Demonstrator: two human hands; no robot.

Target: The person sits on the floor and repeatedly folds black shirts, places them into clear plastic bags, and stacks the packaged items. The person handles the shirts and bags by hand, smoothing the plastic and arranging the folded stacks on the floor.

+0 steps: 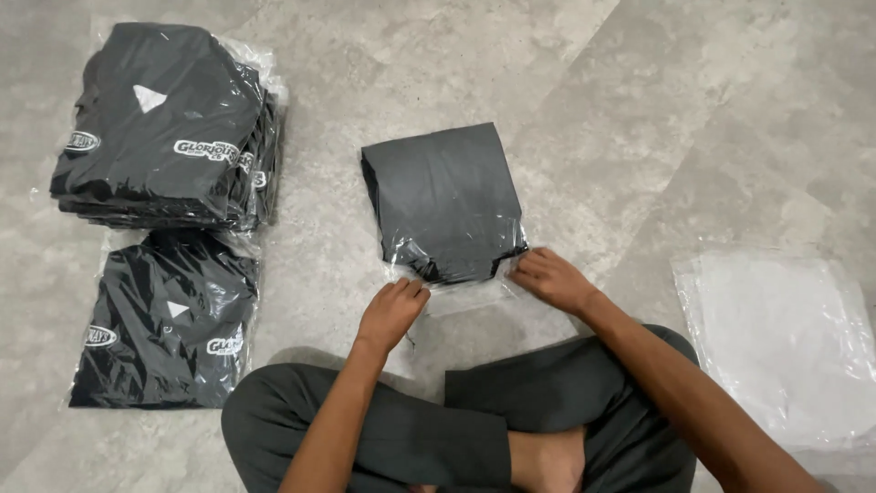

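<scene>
From above: a folded black garment [444,201] lies on the grey floor [639,110], seemingly half inside its clear plastic bag [456,274]. The left hand [391,313] and right hand [552,278] pinch the bag's near corners. Left of it, a stack of bagged garments [169,123] is finished; right, empty bags [785,347] wait.

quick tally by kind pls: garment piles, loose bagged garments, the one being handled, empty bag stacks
Stack of bagged black garments: 1
Single bagged black garment lying apart: 1
Black garment partly in a clear bag, at both hands: 1
Stack of empty clear bags: 1
Total: 4; number of garments in the stack cannot be told.
</scene>
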